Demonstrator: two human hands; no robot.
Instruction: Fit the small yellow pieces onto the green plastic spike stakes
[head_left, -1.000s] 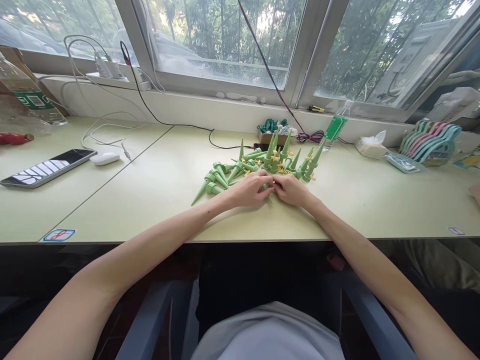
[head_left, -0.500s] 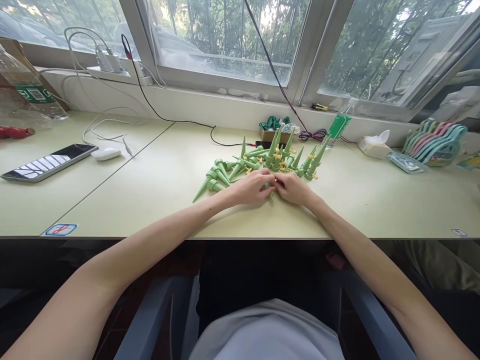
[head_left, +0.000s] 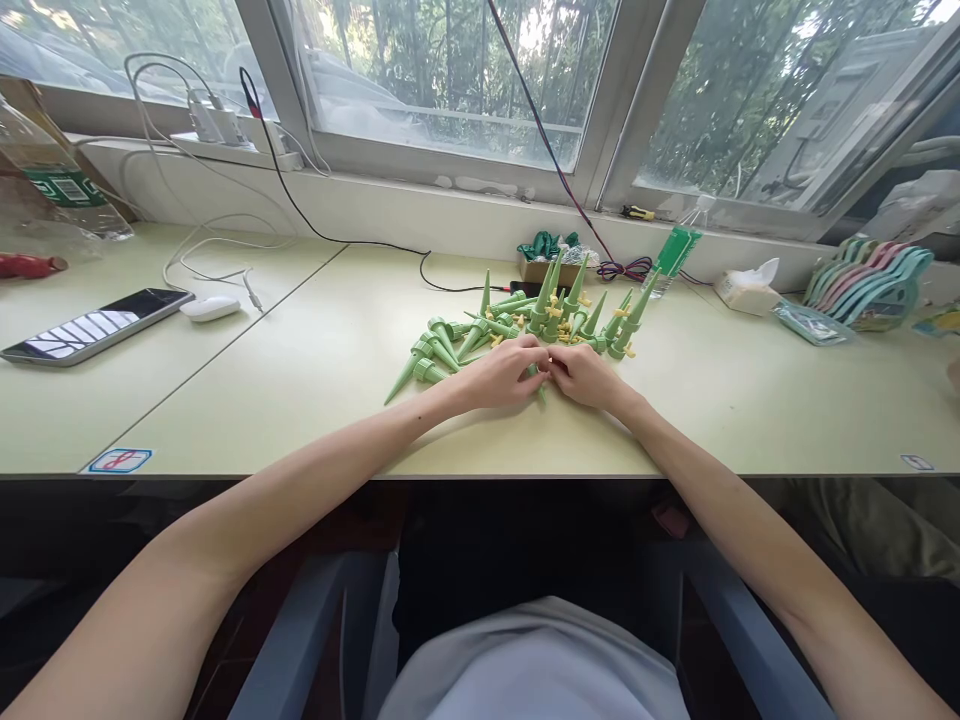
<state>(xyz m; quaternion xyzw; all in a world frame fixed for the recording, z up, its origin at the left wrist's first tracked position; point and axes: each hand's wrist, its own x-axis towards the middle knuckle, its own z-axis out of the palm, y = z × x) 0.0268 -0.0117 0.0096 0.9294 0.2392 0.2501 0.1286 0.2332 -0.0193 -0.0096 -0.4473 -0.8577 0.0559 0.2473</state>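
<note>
My left hand [head_left: 510, 370] is closed round a green plastic watering spike [head_left: 542, 396], whose pointed tip shows below the fingers; the rest is mostly hidden. Against it, my right hand [head_left: 586, 374] pinches with thumb and forefinger, and a trace of yellow between the fingertips looks like a small valve, largely covered. Just beyond both hands lies a group of green watering spikes [head_left: 442, 345]. Several of these stand point up with yellow valves [head_left: 628, 352] fitted, behind and to the right; others lie on their sides at the left.
At the back are a small box [head_left: 536, 272], a green-labelled bottle [head_left: 677, 255] and coiled cable [head_left: 626, 270]. A tissue pack [head_left: 750, 290] and pastel hangers [head_left: 870, 285] stand at right. Left are a phone [head_left: 97, 325], a white mouse [head_left: 211, 309] and white cables [head_left: 217, 240]. The table edge [head_left: 300, 475] is near me.
Hardly anything differs. Both hands stay together at the same spot, and the view has shifted very slightly.
</note>
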